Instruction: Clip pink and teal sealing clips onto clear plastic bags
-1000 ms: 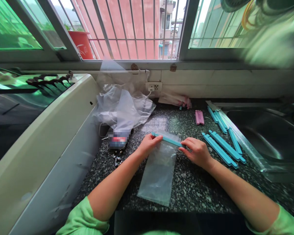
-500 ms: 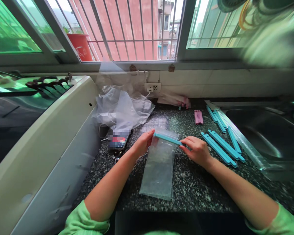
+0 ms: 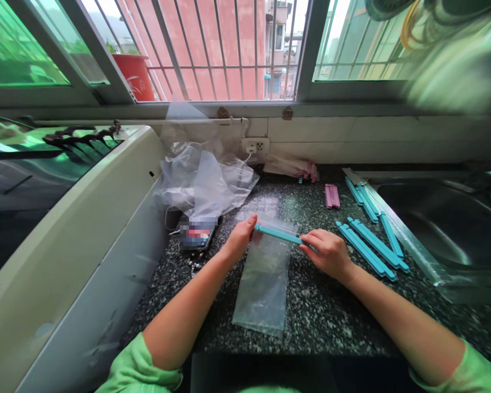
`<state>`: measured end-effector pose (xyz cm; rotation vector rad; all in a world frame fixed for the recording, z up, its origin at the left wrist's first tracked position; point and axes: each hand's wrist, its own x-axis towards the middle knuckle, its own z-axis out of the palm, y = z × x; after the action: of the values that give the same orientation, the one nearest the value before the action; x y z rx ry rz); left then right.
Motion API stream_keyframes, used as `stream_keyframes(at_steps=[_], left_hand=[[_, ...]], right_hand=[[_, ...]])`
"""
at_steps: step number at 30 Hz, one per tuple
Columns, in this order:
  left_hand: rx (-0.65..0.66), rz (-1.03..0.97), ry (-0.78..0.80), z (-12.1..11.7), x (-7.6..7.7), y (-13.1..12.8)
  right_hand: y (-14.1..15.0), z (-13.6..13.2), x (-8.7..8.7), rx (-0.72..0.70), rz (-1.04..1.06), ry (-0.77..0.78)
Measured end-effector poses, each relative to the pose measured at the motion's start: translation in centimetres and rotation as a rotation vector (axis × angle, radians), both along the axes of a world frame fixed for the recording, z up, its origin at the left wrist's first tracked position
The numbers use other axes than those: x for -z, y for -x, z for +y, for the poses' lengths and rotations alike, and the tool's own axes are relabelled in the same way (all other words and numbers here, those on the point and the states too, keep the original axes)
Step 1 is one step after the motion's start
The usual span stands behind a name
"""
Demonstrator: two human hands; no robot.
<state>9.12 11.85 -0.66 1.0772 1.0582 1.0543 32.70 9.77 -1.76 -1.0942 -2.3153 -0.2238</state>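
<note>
A long light-blue bag clip (image 3: 277, 234) stretches between my two hands, tilted slightly down to the right. My left hand (image 3: 241, 237) is closed round its left end, thumb pointing up. At the other end, my right hand (image 3: 326, 252) pinches the clip between thumb and fingers. Beneath it a clear plastic bag (image 3: 262, 289) hangs or lies towards the front of the counter, its top near the clip. Whether the clip grips the bag's top, I cannot tell. More blue bag clips (image 3: 372, 245) lie to the right of my right hand.
On the dark speckled counter (image 3: 323, 322) are pink clips (image 3: 331, 196), a bag of pink clips (image 3: 294, 168), crumpled clear plastic (image 3: 208, 180) and a phone (image 3: 196, 234). A sink (image 3: 442, 218) borders the right, a stove's pale side (image 3: 85, 234) the left.
Both hands and the clip have shifted very slightly left. My grip on both ends looks the same.
</note>
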Motion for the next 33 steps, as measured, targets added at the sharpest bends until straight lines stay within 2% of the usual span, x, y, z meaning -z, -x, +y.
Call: stream_keyframes(at_steps=[10,13,21,29,33], left_hand=[[0.002,0.042,-0.019,-0.6,-0.2,-1.0],[-0.019,-0.008,-0.039,-0.6,-0.1,-1.3],[-0.012,-0.127,0.048,-0.7,-0.1,-1.7],[-0.022,-0.128,0.103,-0.5,0.2,-1.5],[-0.039,-0.090,0.067,-0.2,0.3,-1.2]], right_hand=[[0.0,0.3,1.1,-0.046,0.144,0.129],[0.0,0.4,1.3,-0.050,0.166,0.128],[0.0,0.3,1.2,-0.038,0.164,0.091],[-0.1,0.5,1.3,-0.050,0.207,0.112],[-0.1,0.7,1.3,-0.071,0.277,0.128]])
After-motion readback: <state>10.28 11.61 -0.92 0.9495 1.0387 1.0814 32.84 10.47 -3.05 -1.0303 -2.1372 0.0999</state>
